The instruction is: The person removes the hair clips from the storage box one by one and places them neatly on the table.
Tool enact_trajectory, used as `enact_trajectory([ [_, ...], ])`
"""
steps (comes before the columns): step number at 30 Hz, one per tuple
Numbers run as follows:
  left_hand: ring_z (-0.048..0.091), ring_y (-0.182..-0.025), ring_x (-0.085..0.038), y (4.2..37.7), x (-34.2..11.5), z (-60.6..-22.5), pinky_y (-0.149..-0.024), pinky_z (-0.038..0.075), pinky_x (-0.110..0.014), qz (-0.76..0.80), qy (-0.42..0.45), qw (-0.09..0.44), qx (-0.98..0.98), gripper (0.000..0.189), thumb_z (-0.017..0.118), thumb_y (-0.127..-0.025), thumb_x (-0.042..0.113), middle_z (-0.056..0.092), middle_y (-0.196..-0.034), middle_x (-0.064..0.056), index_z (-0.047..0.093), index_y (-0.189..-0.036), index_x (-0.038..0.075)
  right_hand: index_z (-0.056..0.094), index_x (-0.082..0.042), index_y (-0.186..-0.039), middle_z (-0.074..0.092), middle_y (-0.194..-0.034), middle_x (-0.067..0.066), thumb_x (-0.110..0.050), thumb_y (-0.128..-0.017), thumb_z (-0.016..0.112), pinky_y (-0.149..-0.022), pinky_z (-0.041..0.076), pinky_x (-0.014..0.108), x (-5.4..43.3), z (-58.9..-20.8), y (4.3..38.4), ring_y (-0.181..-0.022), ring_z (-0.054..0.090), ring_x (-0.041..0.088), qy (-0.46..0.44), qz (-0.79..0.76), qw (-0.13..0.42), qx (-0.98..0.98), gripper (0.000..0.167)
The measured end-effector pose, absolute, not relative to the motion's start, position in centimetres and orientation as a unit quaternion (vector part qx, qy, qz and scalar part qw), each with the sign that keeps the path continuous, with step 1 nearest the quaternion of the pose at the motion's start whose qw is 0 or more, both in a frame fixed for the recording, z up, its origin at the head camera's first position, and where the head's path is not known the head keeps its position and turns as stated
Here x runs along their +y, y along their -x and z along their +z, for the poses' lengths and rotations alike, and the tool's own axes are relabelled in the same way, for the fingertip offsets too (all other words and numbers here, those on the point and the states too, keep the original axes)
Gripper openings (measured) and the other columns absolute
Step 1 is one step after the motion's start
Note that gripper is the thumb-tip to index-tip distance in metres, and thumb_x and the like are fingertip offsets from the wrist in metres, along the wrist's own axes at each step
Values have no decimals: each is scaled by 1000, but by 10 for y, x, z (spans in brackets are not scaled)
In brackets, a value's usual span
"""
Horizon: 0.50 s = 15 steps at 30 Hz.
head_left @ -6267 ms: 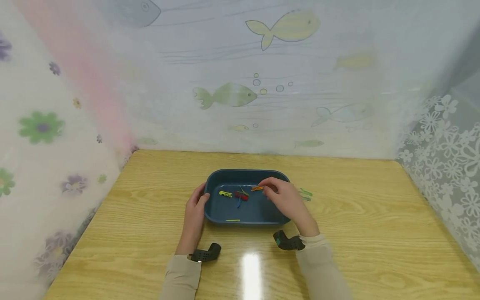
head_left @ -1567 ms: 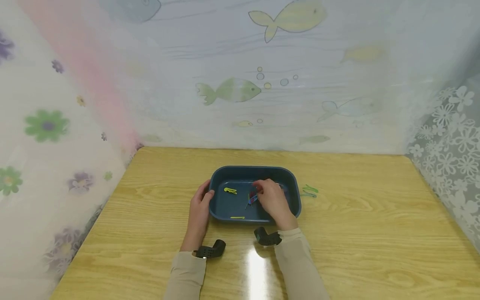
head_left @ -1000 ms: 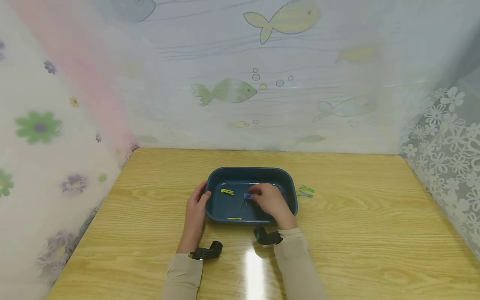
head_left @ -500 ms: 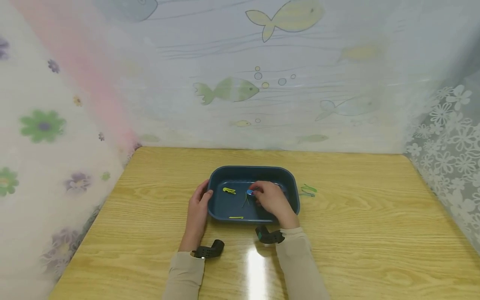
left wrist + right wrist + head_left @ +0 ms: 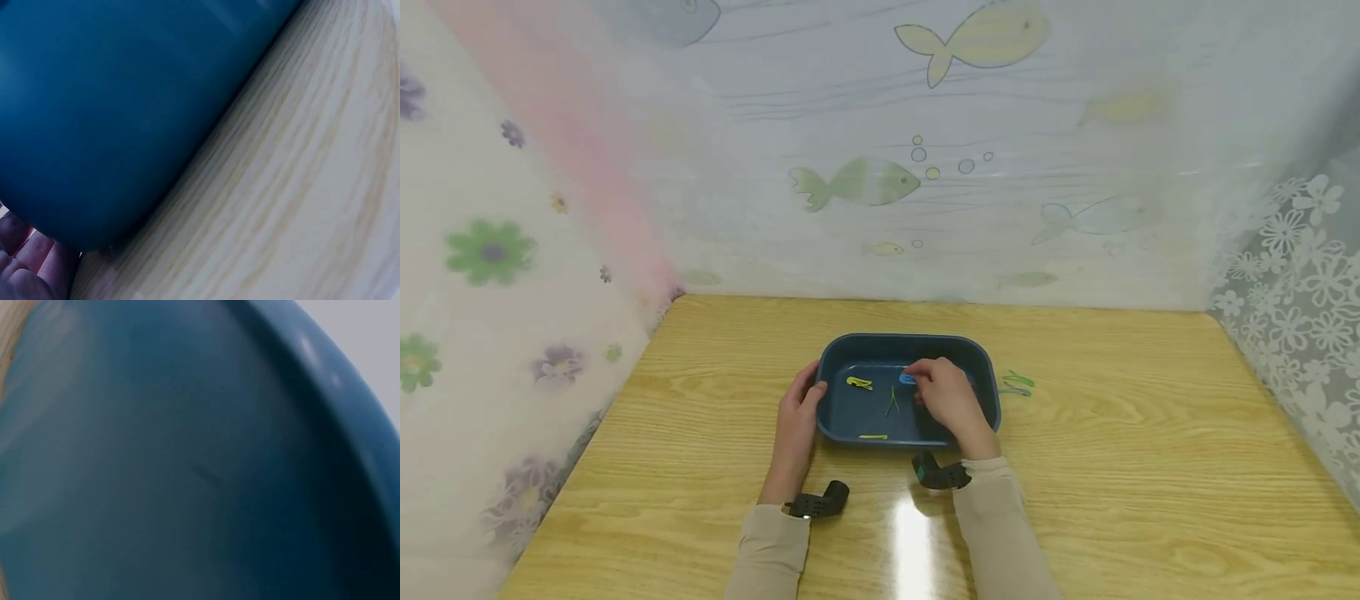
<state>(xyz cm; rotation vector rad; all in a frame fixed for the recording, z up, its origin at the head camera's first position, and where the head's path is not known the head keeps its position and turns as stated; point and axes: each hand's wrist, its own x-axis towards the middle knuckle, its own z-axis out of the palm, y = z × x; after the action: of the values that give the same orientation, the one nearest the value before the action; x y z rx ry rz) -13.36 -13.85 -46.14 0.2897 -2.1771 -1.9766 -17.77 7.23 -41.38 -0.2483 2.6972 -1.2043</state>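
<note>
A dark blue plastic basin (image 5: 880, 440) stands on the table. My left hand (image 5: 797, 412) grips its left side, thumb over the rim and fingers along the outside wall; some of these fingers show in the left wrist view. Inside the basin, my right hand (image 5: 951, 400) pinches a small blue clip (image 5: 907, 379) near the back middle. A yellow clip (image 5: 859, 383) lies to its left, and a thin green V-shaped piece (image 5: 892, 402) below it. A thin yellow strip (image 5: 873, 437) lies along the front wall. The right hand hides part of the basin floor.
Thin green and bluish clip-like pieces (image 5: 1018, 382) lie on the wooden table (image 5: 1112, 433) just right of the basin. Patterned curtains (image 5: 850, 267) stand behind and at both sides. The right wrist view shows mostly blurred blue basin wall (image 5: 187, 456).
Earlier the right hand was at an orange clip, then among a red and blue cluster. The blue clip has shifted slightly back and right, apart from the green piece. The left hand keeps its place.
</note>
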Motion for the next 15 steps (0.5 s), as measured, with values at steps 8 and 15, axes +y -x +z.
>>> enact_trajectory([
  [8, 37, -120, -8, 134, -139, -461, -102, 28, -31, -663, -91, 93, -738, 36, 47, -91, 24, 45, -129, 7, 48, -127, 22, 65, -10, -97, 54, -92, 4, -11, -91, 45, -61, 48, 27, 72, -412, 178, -69, 61, 16, 51, -443, 83, 891, 21],
  [15, 36, -122, -10, 133, -139, -461, -102, 27, -32, -670, -91, 86, -732, 36, 48, -92, 26, 44, -130, 4, 47, -128, 21, 65, -9, -99, 52, -94, 6, -12, -92, 45, -61, 49, 27, 74, -408, 177, -68, 60, 14, 57, -447, 69, 890, 21],
])
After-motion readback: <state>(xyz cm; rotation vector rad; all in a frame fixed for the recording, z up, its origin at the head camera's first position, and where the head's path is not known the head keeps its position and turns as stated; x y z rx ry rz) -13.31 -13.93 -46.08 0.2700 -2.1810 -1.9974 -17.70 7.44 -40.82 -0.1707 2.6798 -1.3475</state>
